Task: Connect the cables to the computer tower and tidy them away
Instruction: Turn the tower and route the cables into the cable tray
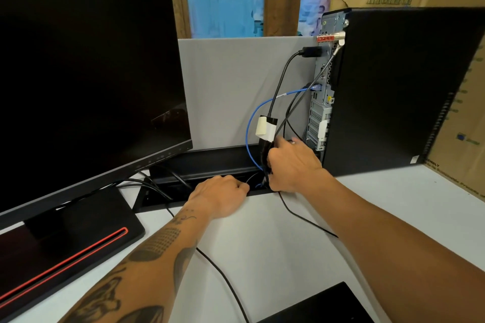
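Observation:
The black computer tower (393,86) stands upright at the right, its rear panel facing left. A black video cable (282,78) with a white-taped adapter (266,127) and a blue network cable (252,123) are plugged into that panel and hang down in loops. My right hand (294,165) grips the bundle of cables just above the black cable tray (210,162) at the desk's back edge. My left hand (223,195) rests at the tray's opening with its fingers curled over the edge; whether it holds anything is hidden.
A large dark monitor (86,65) on a black stand with a red stripe (65,244) fills the left. A thin black cable (223,275) trails across the white desk (393,196). A grey divider panel (231,86) stands behind the tray. A black device (322,307) lies at the front edge.

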### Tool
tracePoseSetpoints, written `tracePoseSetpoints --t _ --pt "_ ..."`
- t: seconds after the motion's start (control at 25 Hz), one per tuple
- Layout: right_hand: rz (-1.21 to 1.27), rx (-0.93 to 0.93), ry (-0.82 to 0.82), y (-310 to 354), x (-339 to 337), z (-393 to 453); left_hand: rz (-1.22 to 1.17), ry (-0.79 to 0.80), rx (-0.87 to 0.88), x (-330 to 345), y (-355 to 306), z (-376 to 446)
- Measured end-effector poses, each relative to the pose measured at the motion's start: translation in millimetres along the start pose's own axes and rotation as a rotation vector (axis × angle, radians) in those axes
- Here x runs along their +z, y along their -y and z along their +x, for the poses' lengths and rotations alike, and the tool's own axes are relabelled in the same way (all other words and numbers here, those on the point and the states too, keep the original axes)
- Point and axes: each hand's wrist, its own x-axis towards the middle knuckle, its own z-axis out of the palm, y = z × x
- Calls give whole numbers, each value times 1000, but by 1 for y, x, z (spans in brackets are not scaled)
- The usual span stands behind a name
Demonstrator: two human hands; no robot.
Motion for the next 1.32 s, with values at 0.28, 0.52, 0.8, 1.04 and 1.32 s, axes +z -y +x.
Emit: tracePoseSetpoints --t 0.28,0.52,0.8,1.04,1.32 --pt "390 55 60 -19 -4 9 8 -10 8 1 0 1" --pt "366 94 11 -25 -15 17 27 -2 17 2 0 2" --pt "151 14 281 -10 -16 24 29 91 30 1 3 9" --pt "161 -77 506 -18 -13 13 7 193 1 -10 -5 3" --pt "576 136 261 -31 13 -49 111 361 -63 -16 -10 29"
